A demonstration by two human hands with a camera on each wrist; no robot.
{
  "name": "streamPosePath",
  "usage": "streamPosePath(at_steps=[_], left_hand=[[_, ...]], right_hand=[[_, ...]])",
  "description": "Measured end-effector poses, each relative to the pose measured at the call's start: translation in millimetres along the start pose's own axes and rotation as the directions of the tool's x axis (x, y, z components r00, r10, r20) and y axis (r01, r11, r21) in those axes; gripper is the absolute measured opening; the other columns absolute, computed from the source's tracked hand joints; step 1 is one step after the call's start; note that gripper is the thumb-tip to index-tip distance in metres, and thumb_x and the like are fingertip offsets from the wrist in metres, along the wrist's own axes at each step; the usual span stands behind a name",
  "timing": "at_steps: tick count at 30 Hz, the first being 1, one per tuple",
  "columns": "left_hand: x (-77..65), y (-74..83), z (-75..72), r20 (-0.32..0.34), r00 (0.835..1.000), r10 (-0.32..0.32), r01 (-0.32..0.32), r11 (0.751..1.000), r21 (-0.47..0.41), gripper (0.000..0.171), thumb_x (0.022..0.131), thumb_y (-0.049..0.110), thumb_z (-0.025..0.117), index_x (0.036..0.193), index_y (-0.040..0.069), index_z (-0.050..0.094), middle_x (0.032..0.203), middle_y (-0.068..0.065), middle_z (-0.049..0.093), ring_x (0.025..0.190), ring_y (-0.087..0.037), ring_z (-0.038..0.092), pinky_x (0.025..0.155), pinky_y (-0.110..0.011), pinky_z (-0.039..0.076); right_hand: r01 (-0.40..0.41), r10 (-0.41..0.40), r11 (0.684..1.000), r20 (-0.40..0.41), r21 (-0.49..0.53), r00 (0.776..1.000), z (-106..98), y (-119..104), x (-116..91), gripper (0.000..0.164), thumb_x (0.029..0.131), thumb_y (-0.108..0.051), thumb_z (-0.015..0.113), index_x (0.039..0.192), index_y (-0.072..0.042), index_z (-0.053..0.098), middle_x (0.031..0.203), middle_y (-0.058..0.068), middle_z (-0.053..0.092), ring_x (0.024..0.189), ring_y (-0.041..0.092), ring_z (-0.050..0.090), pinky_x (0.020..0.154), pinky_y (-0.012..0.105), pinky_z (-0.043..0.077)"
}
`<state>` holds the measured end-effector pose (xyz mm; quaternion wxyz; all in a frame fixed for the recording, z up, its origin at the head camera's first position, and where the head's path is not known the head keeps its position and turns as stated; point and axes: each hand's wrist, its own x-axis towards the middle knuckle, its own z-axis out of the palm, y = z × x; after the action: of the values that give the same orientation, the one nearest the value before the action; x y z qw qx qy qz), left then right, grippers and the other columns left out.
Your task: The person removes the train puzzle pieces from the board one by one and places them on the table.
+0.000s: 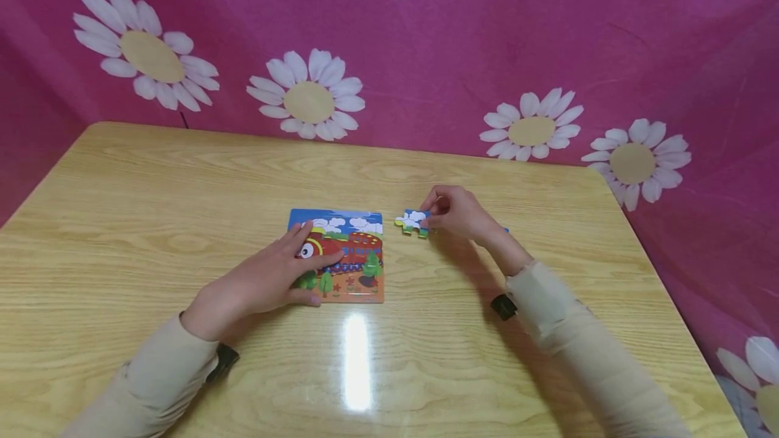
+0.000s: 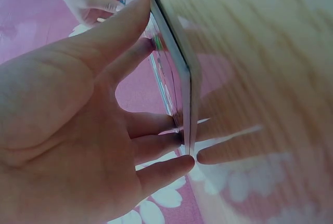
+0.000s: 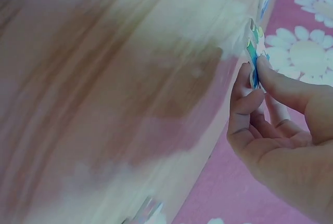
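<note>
Head view: the left hand [image 1: 258, 279] rests, fingers apart, on the puzzle board [image 1: 365, 293]; just right of the board, the right hand [image 1: 459, 213] pinches a puzzle piece [image 1: 415, 219]. Left wrist view: uneven pressing might slide the board. Right wrist view: a loose pinch could drop the piece.

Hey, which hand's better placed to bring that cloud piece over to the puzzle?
Probably the right hand: it pinches the cloud piece, just right of the puzzle. The left hand rests on the puzzle, so it seems better suited to steadying it.
</note>
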<state>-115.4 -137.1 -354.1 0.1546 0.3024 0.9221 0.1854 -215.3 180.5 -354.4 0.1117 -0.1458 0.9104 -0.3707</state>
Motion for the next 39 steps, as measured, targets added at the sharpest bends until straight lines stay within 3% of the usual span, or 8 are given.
streamPosePath(at_steps=[13, 21, 32, 39], left_hand=[[0.9, 0.6, 0.0, 0.003, 1.0, 0.004, -0.004, 1.0, 0.008, 0.066, 0.088, 0.041, 0.07, 0.148, 0.023, 0.047, 0.156, -0.032, 0.014, 0.142, -0.051, 0.016, 0.105, -0.061, 0.033], [2.0, 1.1, 0.3, 0.006, 1.0, -0.006, 0.006, 1.0, 0.013, 0.066, 0.088, 0.041, 0.07, 0.147, 0.022, 0.048, 0.156, -0.032, 0.015, 0.141, -0.052, 0.017, 0.107, -0.061, 0.031], [0.2, 1.5, -1.0, 0.009, 1.0, -0.024, 0.024, 1.0, 0.013, 0.067, 0.087, 0.04, 0.071, 0.147, 0.023, 0.048, 0.156, -0.032, 0.015, 0.141, -0.052, 0.017, 0.107, -0.061, 0.03], [0.2, 0.8, -0.4, 0.004, 1.0, -0.008, 0.008, 1.0, 0.01, 0.066, 0.088, 0.039, 0.071, 0.147, 0.022, 0.048, 0.156, -0.032, 0.014, 0.141, -0.052, 0.017, 0.108, -0.061, 0.028]], right_hand=[[-0.082, 0.078, 0.99, -0.04, -0.119, 0.996, -19.8, 24.0, -14.7, 0.015, 0.084, -0.004, 0.077, 0.094, 0.0, 0.067, 0.084, 0.011, 0.064, 0.079, 0.022, 0.054, 0.072, 0.031, 0.043], [-0.124, 0.121, 0.978, -0.027, -0.168, 0.992, -35.8, 37.2, -26.3, 0.014, 0.086, -0.004, 0.075, 0.096, 0.001, 0.067, 0.086, 0.013, 0.063, 0.055, 0.017, 0.047, 0.049, 0.03, 0.04], [-0.138, 0.136, 0.967, -0.022, -0.213, 0.99, -37.9, 39.5, -28.8, 0.015, 0.086, -0.004, 0.075, 0.098, 0.002, 0.068, 0.087, 0.013, 0.064, 0.062, 0.018, 0.051, 0.056, 0.029, 0.043], [-0.169, 0.172, 0.968, 0.002, -0.188, 0.985, -37.3, 40.8, -30.4, 0.016, 0.087, -0.005, 0.074, 0.1, 0.003, 0.068, 0.082, 0.012, 0.062, 0.049, 0.016, 0.049, 0.043, 0.028, 0.043]])
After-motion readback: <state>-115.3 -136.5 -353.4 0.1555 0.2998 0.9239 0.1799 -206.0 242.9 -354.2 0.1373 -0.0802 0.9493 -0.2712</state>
